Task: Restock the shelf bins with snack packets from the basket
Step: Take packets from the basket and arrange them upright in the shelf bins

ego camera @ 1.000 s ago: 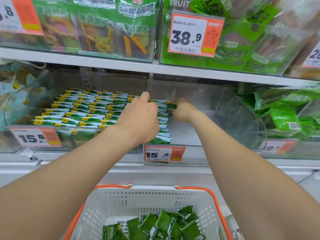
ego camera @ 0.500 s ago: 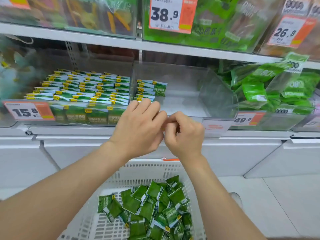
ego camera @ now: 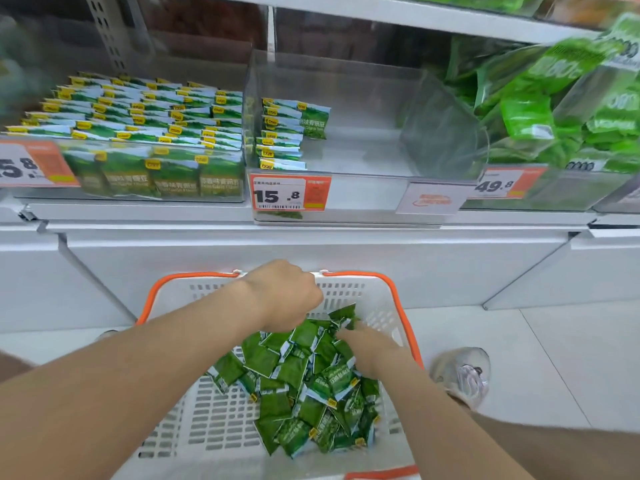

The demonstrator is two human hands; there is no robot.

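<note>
White metal store shelving fills the bkgd, w/ clear acrylic shelf bins along it. Left clear acrylic bin is packed w/ neat rows of green-and-white snack packets. Middle clear acrylic bin holds only one short stack of green-and-white packets against its left wall; rest of its floor is bare. Orange-and-white 15.8 price tag hangs on its front.

Below, white plastic basket w/ orange rim sits on the floor, w/ a loose heap of small green snack packets inside. Both hands are down in it. Left hand is curled over the far end of the heap, fingers hidden, so can't tell if it holds anything. Right hand lies on the heap w/ fingers at a packet near the far right side; grip unclear, some blur.

Step in hand looks like gathering the next batch. To do it well: pick several packets at once, turn them the same way up, square edges betw. both hands before lifting, so they drop in as a tidy row beside the existing stack. Don't overfill the grip — slick foil prob. slides.
</note>
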